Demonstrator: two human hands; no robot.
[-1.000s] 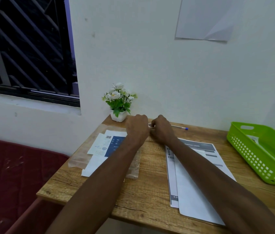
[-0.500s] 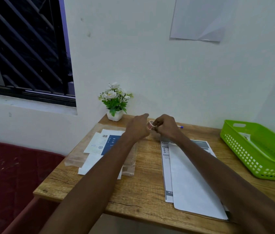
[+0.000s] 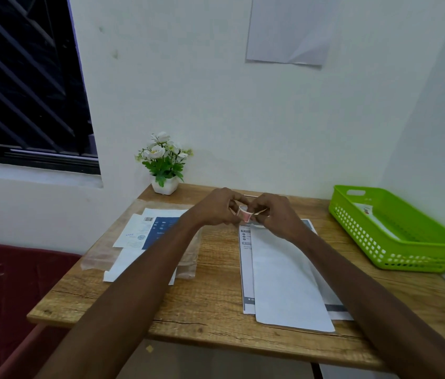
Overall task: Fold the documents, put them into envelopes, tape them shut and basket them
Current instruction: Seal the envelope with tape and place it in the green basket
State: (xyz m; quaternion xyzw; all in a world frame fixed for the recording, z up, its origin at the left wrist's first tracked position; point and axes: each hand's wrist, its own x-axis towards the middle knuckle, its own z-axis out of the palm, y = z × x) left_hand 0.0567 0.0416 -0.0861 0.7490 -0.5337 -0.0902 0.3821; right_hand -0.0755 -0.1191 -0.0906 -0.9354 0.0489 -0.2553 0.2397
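Note:
Both hands meet above the far middle of the wooden table (image 3: 216, 305). My left hand (image 3: 214, 207) holds a small roll of tape (image 3: 244, 214) with a reddish core, and my right hand (image 3: 273, 214) pinches at the same roll from the right. Below the hands lies a white envelope (image 3: 287, 283) on top of a printed document (image 3: 246, 269). More printed documents (image 3: 150, 231) lie at the left on a clear plastic sleeve (image 3: 98, 255). A green basket (image 3: 396, 236) with a white envelope inside stands at the right.
A small white pot of artificial flowers (image 3: 164, 165) stands at the table's back left corner. A sheet of paper (image 3: 287, 28) hangs on the wall. A dark window (image 3: 24, 77) is at the left, with a red mattress (image 3: 2, 291) below.
Both hands have lifted the tape roll off the back of the table and drawn it nearer, over the top of the envelope. The pen behind them is hidden now.

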